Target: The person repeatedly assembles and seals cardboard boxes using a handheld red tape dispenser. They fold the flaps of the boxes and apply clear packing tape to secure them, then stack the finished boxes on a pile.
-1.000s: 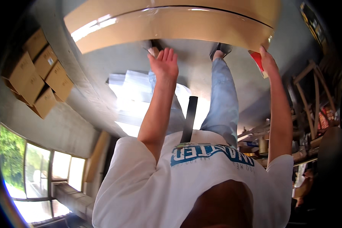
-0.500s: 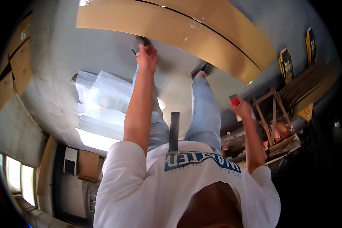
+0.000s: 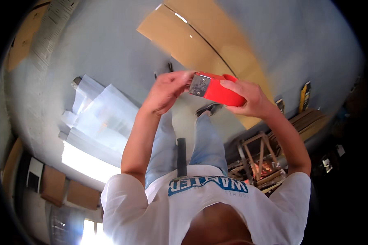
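Note:
My right hand (image 3: 249, 98) is wrapped round a red tape dispenser (image 3: 225, 93) with a grey metal plate and a toothed edge, held up in front of my body. Close against that toothed edge, my left hand (image 3: 167, 90) has its fingers pinched together. Whatever lies between those fingertips is too small and blurred to make out. Below and beyond both hands, long flat brown cardboard (image 3: 184, 36) with a dark seam along it lies on the floor, partly hidden by the dispenser and my right hand.
Translucent plastic sheets (image 3: 102, 110) lie on the floor at the left. At the right stand a wooden frame (image 3: 259, 153), a stack of brown boards (image 3: 315, 122) and a yellow-and-black object (image 3: 304, 96). Brown cartons (image 3: 26, 36) are at the far left.
Both hands have come up and together in front of me. The red dispenser has moved from the right side to the middle, and my left hand now meets its toothed edge. The view has shifted.

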`<control>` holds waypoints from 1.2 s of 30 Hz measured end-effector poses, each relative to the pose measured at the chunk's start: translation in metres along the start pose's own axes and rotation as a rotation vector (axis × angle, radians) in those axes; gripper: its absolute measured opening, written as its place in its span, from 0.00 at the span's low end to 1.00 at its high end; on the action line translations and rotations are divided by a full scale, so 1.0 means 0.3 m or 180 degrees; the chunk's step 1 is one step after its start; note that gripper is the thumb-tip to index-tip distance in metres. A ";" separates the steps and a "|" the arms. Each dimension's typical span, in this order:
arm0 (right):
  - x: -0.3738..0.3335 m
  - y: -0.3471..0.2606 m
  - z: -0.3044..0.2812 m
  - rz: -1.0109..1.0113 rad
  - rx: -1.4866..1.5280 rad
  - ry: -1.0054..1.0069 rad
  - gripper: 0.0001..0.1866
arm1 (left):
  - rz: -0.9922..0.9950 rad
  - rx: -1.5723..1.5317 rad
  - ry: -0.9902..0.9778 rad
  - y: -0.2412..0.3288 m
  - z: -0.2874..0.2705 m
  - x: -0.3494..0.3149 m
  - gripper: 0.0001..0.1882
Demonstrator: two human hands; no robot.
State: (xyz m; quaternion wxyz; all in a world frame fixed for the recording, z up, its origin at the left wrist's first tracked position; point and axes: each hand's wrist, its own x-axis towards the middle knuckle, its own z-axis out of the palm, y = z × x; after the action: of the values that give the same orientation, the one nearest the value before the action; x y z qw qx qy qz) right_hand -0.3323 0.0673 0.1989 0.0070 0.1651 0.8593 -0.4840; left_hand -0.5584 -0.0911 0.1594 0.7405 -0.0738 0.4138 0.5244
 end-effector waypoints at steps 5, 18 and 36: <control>0.472 0.041 -0.155 -0.0766 -0.0530 -0.0810 0.41 | 0.0395 -0.1216 0.0645 0.122 -0.157 0.129 0.13; 1.219 0.232 -0.335 0.0993 -0.4324 -0.1875 0.22 | 0.1592 -0.0528 0.3417 0.152 -0.571 0.452 0.11; 1.268 0.813 -0.163 0.3531 -0.1795 -0.0923 0.41 | 0.0588 0.4248 0.0646 0.447 -0.372 0.721 0.25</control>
State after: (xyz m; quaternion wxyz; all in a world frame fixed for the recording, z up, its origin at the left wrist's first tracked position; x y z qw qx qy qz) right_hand -0.6138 0.3299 -0.0427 0.4159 0.5102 0.7307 -0.1812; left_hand -0.7073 0.0620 -0.0185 0.5372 0.3856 0.7207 0.2083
